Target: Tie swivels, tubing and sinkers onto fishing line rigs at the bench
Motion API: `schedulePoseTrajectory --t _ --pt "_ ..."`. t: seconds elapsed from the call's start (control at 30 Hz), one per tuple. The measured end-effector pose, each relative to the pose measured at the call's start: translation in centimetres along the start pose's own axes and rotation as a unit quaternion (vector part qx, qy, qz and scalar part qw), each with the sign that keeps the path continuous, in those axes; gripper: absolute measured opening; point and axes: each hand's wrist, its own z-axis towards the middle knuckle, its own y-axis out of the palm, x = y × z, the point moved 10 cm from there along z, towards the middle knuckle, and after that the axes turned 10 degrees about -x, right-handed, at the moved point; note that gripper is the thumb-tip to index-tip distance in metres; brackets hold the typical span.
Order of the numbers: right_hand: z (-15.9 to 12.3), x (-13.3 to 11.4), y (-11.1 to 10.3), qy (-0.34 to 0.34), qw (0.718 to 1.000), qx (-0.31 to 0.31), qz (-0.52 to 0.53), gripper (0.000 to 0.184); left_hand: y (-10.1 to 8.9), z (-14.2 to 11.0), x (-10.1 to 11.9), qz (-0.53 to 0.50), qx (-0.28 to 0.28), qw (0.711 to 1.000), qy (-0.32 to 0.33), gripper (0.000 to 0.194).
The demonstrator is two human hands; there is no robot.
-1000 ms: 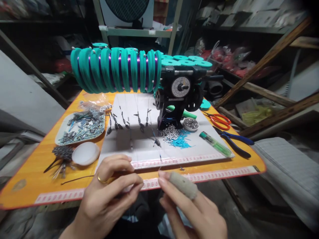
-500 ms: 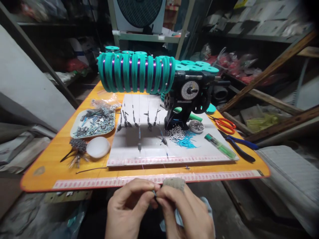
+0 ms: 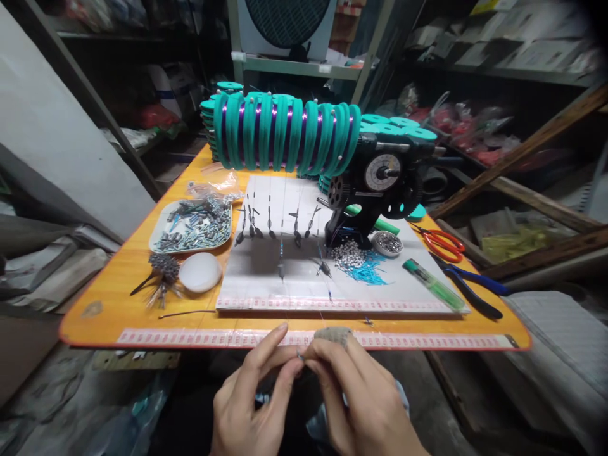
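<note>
At the table's front edge my left hand [image 3: 259, 392] pinches a tiny bluish-grey piece [image 3: 300, 356] between thumb and a finger, its forefinger raised. My right hand [image 3: 354, 386] meets it there, thumb and forefinger closed at the same piece, whose kind is too small to tell. A grey-beige cloth-like patch [image 3: 335, 334] shows just beyond my right fingers. Past my hands, small dark weights [image 3: 297, 235] hang on thin lines below a row of teal spools [image 3: 289, 136] wound with purple thread. A black stand with a dial [image 3: 382, 172] is beside the row.
A white tray [image 3: 159, 244] of small tubes and a white bowl [image 3: 200, 272] stand left. Silvery beads [image 3: 349, 253], blue sticks [image 3: 365, 271], a green tube [image 3: 434, 285], pliers [image 3: 468, 288] and red-handled scissors [image 3: 444, 244] lie right. A tape measure [image 3: 190, 339] lines the front edge.
My left forefinger has lifted away from the pinch and straightened. My view has shifted, so the table and spools appear further right. My hands stay together at the table's edge.
</note>
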Motion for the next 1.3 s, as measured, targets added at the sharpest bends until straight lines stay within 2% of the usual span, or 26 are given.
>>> schedulePoseTrajectory --t 0.13,0.3,0.37,0.5,0.63,0.87,1.13,1.2,1.3 --pt "0.6 0.5 1.0 0.005 1.000 -0.023 0.017 0.016 -0.1 0.2 0.5 0.044 0.000 0.999 0.027 0.046" --pt "1.3 0.7 1.0 -0.002 0.999 0.001 0.035 0.016 -0.4 0.6 0.4 0.018 0.005 1.000 -0.003 0.045" --pt "1.6 0.8 0.9 -0.006 0.997 -0.012 0.076 0.018 -0.6 0.7 0.3 0.003 0.008 1.000 -0.017 0.046" --pt "2.3 1.1 0.6 -0.016 0.984 -0.057 0.167 0.036 -1.3 0.9 0.6 -0.009 0.026 0.999 -0.031 0.045" --pt "2.8 1.2 0.5 -0.014 0.975 -0.097 0.201 0.036 -1.4 1.0 0.6 -0.047 0.024 0.998 -0.041 0.047" --pt "3.4 0.9 0.8 -0.017 0.968 -0.137 0.209 0.035 -1.5 0.9 0.8 -0.076 0.020 0.996 -0.033 0.046" --pt "4.2 0.2 0.9 -0.027 0.967 -0.169 0.190 0.017 -1.6 0.6 0.9 -0.082 0.032 0.995 -0.055 0.044" --pt "4.1 0.1 0.9 -0.033 0.972 -0.165 0.166 0.015 -1.6 0.5 0.7 -0.101 0.040 0.991 -0.073 0.041" --pt "3.7 0.0 0.8 -0.046 0.979 -0.144 0.140 0.016 -1.1 0.4 -0.5 -0.181 0.042 0.971 -0.153 0.035"
